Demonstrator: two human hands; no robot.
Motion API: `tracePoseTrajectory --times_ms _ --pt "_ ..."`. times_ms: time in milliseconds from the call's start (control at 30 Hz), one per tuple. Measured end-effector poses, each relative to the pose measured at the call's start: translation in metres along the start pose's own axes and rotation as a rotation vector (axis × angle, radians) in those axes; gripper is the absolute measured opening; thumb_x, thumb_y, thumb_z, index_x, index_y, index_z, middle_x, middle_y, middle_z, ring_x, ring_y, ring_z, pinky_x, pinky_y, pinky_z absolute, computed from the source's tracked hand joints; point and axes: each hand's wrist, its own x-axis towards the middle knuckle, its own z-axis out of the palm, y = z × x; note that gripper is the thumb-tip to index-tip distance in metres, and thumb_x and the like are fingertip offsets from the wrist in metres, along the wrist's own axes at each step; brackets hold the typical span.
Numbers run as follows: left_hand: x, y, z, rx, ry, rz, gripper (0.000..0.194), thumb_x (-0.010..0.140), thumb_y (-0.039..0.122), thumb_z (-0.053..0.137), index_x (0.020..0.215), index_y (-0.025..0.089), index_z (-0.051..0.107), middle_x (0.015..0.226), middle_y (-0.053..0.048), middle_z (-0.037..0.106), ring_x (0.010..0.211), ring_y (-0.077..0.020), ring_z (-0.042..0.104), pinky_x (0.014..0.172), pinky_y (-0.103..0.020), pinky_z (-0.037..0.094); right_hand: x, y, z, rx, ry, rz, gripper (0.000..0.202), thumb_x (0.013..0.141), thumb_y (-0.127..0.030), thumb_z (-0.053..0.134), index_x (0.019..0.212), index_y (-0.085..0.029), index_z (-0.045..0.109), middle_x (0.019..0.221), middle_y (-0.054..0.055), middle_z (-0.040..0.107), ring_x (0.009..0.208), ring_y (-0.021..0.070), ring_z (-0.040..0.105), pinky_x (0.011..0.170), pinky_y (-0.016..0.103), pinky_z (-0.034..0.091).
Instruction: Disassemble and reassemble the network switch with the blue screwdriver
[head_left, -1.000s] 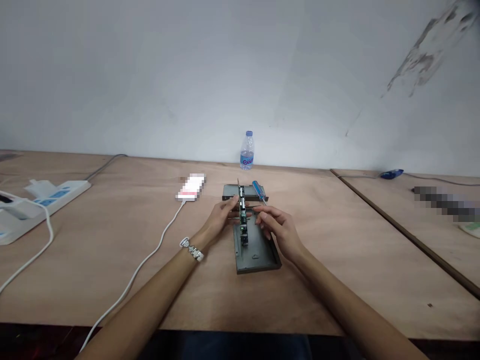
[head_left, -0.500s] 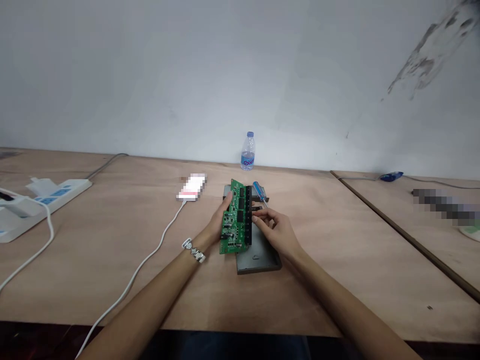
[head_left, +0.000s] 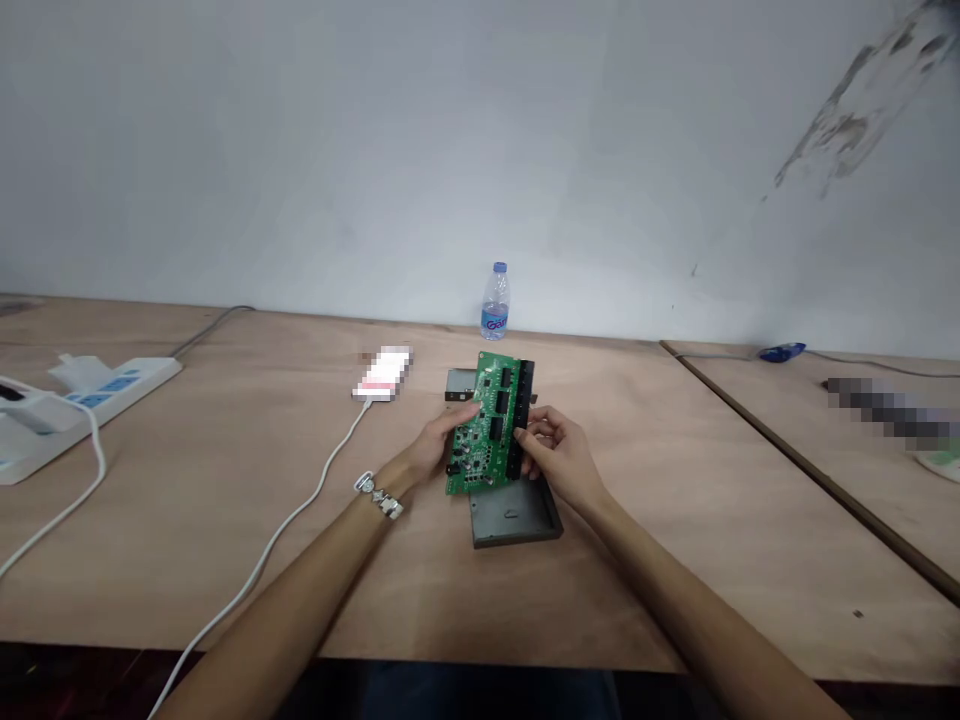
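Note:
A green circuit board [head_left: 487, 425] with black chips and a row of black connectors [head_left: 523, 415] along its right edge is held up between both hands. My left hand [head_left: 439, 435] grips its left edge, thumb on the face. On the other side, my right hand [head_left: 559, 450] pinches the connector edge, with its thumb in front and the other fingers partly behind. Below the board lies a grey metal case [head_left: 514, 520], its front end showing. A further grey metal part [head_left: 460, 385] shows past the board's upper left; the board hides the middle.
Behind the board stands a water bottle [head_left: 495, 305] near the wall. A blurred phone [head_left: 384, 373] lies to the left with a white cable [head_left: 319, 490] running toward me. A white power strip [head_left: 142, 375] is at far left. Right of a table seam lies a blurred dark object [head_left: 885, 410].
The circuit board has shifted right and turned its face more toward me. My right hand has gone from beside the connectors to gripping them. The blue-handled screwdriver behind is now hidden.

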Motion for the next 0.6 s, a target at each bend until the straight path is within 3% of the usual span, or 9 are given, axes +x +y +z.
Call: tracePoseTrajectory --times_ms 133,233,400,500,600 --pt "0.0 0.006 -0.004 0.112 -0.073 0.065 0.037 0.081 0.039 0.071 0.108 0.014 0.077 0.11 -0.012 0.077 0.105 -0.0304 0.071 0.096 -0.041 0.052 0.001 0.0 -0.001 -0.026 0.088 -0.111 0.03 0.081 -0.042 0.076 0.095 -0.022 0.058 0.079 -0.001 0.063 0.058 0.013 0.061 0.053 0.026 0.052" --pt "0.0 0.011 -0.008 0.356 -0.128 0.168 0.039 0.079 0.03 0.072 0.117 0.019 0.076 0.126 -0.01 0.072 0.123 -0.0324 0.062 0.11 -0.044 0.042 0.001 -0.002 -0.003 -0.102 0.127 -0.202 0.025 0.083 -0.037 0.073 0.099 -0.022 0.062 0.094 0.004 0.069 0.075 0.0165 0.065 0.064 0.028 0.054" --pt "0.001 0.005 -0.015 0.728 -0.102 0.395 0.066 0.076 0.02 0.076 0.139 0.028 0.061 0.153 -0.009 0.051 0.144 -0.0329 0.041 0.121 -0.05 0.03 0.003 -0.002 -0.005 -0.165 0.105 -0.401 0.025 0.084 -0.028 0.071 0.108 -0.024 0.064 0.119 0.008 0.069 0.109 0.0236 0.066 0.092 0.038 0.055" --pt "0.004 -0.005 -0.021 0.836 -0.082 0.492 0.079 0.076 0.018 0.076 0.15 0.026 0.048 0.157 -0.012 0.045 0.145 -0.0325 0.04 0.123 -0.052 0.026 0.004 -0.001 -0.005 -0.154 0.049 -0.496 0.022 0.087 -0.026 0.069 0.109 -0.026 0.064 0.127 0.009 0.065 0.12 0.0245 0.062 0.1 0.041 0.053" --pt "0.006 -0.014 -0.024 0.865 -0.07 0.483 0.089 0.076 0.018 0.077 0.156 0.026 0.038 0.157 -0.015 0.043 0.144 -0.0334 0.042 0.122 -0.053 0.027 0.002 -0.002 -0.004 -0.205 0.022 -0.551 0.022 0.094 -0.025 0.061 0.114 -0.028 0.067 0.134 0.009 0.059 0.123 0.0244 0.06 0.1 0.042 0.054"
